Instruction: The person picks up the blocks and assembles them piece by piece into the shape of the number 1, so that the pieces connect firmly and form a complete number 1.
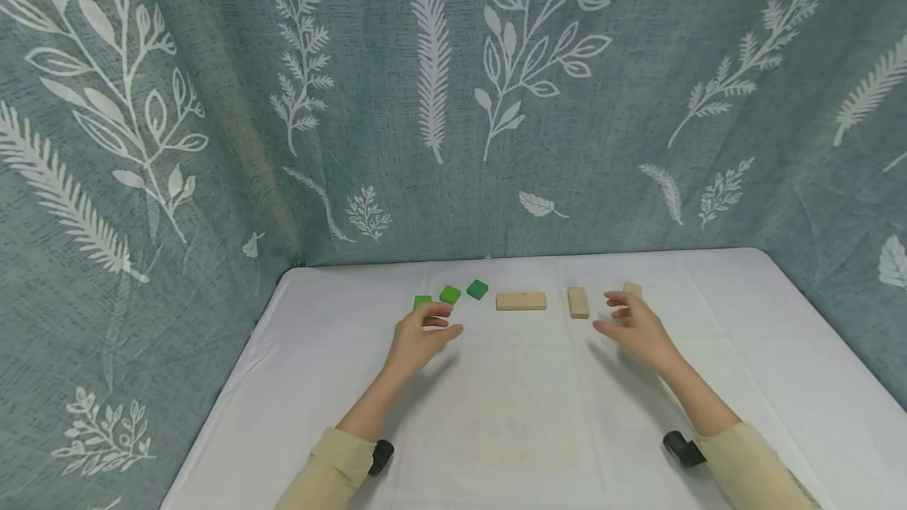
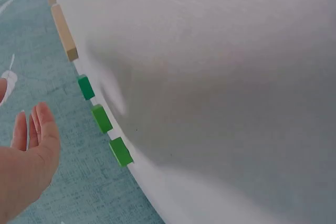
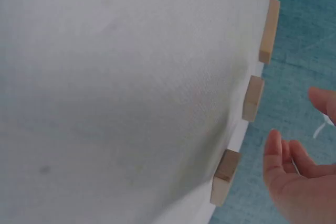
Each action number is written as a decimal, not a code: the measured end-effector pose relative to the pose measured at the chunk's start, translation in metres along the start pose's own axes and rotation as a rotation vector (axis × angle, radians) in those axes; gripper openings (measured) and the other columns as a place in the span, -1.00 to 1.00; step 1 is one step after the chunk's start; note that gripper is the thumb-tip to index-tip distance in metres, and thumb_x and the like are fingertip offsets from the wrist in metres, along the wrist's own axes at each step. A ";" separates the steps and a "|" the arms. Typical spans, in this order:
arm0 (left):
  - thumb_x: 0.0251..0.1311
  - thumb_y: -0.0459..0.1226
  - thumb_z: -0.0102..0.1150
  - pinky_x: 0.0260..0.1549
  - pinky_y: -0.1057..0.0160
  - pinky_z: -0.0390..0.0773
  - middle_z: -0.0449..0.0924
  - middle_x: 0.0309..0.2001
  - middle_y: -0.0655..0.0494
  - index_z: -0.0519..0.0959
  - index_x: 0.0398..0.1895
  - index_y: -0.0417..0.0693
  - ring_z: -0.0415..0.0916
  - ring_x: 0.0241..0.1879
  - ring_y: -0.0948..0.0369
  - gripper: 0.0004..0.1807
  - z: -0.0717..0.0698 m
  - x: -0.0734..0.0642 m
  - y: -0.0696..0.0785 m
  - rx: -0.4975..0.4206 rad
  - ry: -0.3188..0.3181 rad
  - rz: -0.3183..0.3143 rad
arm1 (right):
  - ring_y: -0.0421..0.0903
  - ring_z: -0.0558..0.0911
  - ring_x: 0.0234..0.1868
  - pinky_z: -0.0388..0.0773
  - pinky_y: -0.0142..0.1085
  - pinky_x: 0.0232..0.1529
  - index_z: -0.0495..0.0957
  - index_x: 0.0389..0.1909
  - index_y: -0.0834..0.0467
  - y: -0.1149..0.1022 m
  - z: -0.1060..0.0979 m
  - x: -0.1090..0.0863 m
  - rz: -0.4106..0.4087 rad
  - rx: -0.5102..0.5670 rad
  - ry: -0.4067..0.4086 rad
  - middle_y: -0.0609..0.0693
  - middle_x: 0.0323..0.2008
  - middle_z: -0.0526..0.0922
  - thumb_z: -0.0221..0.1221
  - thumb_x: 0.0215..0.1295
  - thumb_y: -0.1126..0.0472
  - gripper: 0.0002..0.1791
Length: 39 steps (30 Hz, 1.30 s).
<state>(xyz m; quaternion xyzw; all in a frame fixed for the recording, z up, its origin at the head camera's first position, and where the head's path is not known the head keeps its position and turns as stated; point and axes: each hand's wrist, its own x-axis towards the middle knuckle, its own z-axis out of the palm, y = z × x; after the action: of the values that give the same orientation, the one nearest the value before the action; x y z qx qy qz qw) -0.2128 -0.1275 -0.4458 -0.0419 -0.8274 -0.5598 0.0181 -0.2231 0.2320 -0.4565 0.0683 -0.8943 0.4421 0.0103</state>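
My left hand [image 1: 420, 338] hovers over the table with fingers loosely bent and nothing in its grasp. Just beyond its fingertips sits a bright green block [image 1: 422, 301], partly covered by the hand in the head view. Beside that lie a second bright green block [image 1: 449, 295] and a darker green block [image 1: 478, 289]. My right hand [image 1: 638, 330] is likewise empty, thumb and fingers apart. Near its thumb is a short wooden block [image 1: 578, 302]; another wooden block [image 1: 633, 288] shows partly behind its fingers. Between the hands lies a longer wooden block [image 1: 520, 301].
All the blocks form a loose row along the far part of the white-covered table [image 1: 510, 408]. Behind it hangs a blue-green curtain [image 1: 453, 203] with white leaf prints. A black wrist device [image 1: 683, 449] sits by the right sleeve, another [image 1: 381, 457] by the left.
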 end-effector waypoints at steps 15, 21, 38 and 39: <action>0.18 -0.27 0.34 -0.26 0.22 0.61 0.58 0.02 -0.09 0.56 0.08 -0.21 0.54 -0.01 0.02 -0.59 0.018 0.016 -0.002 0.017 -0.053 -0.066 | 0.25 0.39 0.20 0.43 0.08 0.10 0.19 0.36 0.36 0.006 0.009 0.020 0.104 0.055 -0.045 0.35 0.24 0.36 0.22 0.33 0.15 -0.30; 0.17 -0.27 0.34 -0.23 0.23 0.60 0.59 0.02 -0.13 0.56 0.06 -0.23 0.56 -0.05 0.05 -0.59 0.025 0.024 -0.002 0.012 -0.068 -0.083 | 0.27 0.39 0.22 0.42 0.09 0.12 0.18 0.36 0.39 0.006 0.014 0.026 0.116 0.064 -0.051 0.37 0.24 0.35 0.22 0.33 0.18 -0.30; 0.13 -0.31 0.37 -0.10 0.14 0.58 0.61 -0.04 -0.10 0.58 0.02 -0.26 0.56 -0.03 0.00 -0.61 0.048 0.048 -0.007 0.057 -0.065 -0.072 | 0.24 0.45 0.12 0.44 0.01 0.09 0.20 0.30 0.49 0.008 0.025 0.044 0.092 0.054 -0.048 0.41 0.16 0.39 0.27 0.25 0.23 -0.28; 0.13 -0.32 0.36 -0.10 0.13 0.58 0.61 -0.04 -0.12 0.57 0.01 -0.28 0.56 -0.03 -0.02 -0.62 0.049 0.049 -0.007 0.058 -0.067 -0.064 | 0.24 0.46 0.11 0.44 0.01 0.10 0.20 0.30 0.49 0.009 0.026 0.045 0.093 0.045 -0.048 0.41 0.15 0.39 0.28 0.25 0.23 -0.28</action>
<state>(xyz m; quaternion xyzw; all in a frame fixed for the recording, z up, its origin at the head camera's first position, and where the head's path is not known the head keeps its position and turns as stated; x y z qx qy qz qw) -0.2616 -0.0821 -0.4670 -0.0337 -0.8443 -0.5341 -0.0264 -0.2676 0.2118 -0.4756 0.0376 -0.8862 0.4605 -0.0334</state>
